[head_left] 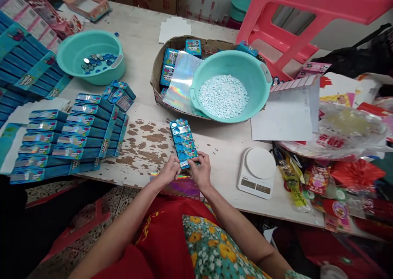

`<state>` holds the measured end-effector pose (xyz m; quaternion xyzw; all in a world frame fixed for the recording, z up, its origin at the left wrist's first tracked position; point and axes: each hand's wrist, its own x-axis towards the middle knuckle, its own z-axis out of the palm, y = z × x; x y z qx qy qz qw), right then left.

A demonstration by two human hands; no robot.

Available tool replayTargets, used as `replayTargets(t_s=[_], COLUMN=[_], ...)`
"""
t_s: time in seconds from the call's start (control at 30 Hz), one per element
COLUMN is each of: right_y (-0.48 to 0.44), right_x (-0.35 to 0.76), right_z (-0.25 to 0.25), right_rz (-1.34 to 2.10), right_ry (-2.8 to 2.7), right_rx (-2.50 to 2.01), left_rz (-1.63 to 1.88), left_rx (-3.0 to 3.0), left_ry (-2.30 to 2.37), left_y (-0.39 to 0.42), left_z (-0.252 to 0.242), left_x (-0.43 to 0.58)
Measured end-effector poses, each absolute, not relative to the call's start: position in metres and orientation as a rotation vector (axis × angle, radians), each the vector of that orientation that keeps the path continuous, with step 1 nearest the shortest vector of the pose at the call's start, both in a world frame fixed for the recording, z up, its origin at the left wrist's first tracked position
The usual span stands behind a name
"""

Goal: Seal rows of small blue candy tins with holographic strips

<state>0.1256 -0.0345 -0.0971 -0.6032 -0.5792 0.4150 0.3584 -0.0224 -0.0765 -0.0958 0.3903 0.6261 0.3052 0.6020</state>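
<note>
A short row of small blue candy tins [183, 137], each with a round recess on its top, lies on the table in front of me. At the near end of this row, my left hand [170, 171] pinches the left end of the closest tin [184, 164]. My right hand [201, 170] has its fingers closed on that tin's right end. My fingertips hide part of it. Beyond the row stands a turquoise basin [204, 103] with many small pale candies [224, 95], resting on a cardboard box [156, 94] that contains more blue packs.
Stacks of blue tins [76, 141] fill the left side. Another turquoise basin [89, 76] contains loose round pieces. To my right are a white kitchen scale [260, 162], plastic bags and candy packets [319, 176]. A pink stool [294, 2] stands behind.
</note>
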Motion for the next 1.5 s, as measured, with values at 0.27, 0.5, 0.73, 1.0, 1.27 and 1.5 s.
replayTargets(t_s=[0.27,0.5,0.73,1.0,1.27,1.5], right_y=[-0.026,-0.028,-0.086,-0.108,-0.103,-0.083], right_x=[0.134,0.163,0.205,0.213,0.218,0.214], right_z=[-0.096,-0.091,-0.094,-0.122,-0.106,-0.059], right_rz=[1.302,1.307,0.853,0.617,0.646,1.033], right_ry=[-1.365,-1.260,-2.129,-2.562,-2.609,-2.304], right_rx=[-1.537,-1.576,-1.426,-1.292,-1.101,-1.339], left_rz=[0.077,-0.151,0.187,0.128,0.105,0.060], left_rx=[1.420,1.647,1.739,1.553,1.505,1.516], left_ry=[1.891,1.748,1.485,1.586,1.645,1.631], left_y=[-0.079,-0.083,-0.100,-0.086,-0.084,-0.083], left_z=[-0.074,-0.071,-0.095,-0.104,-0.104,-0.109], left_x=[-0.026,-0.021,0.014,0.022,0.021,0.019])
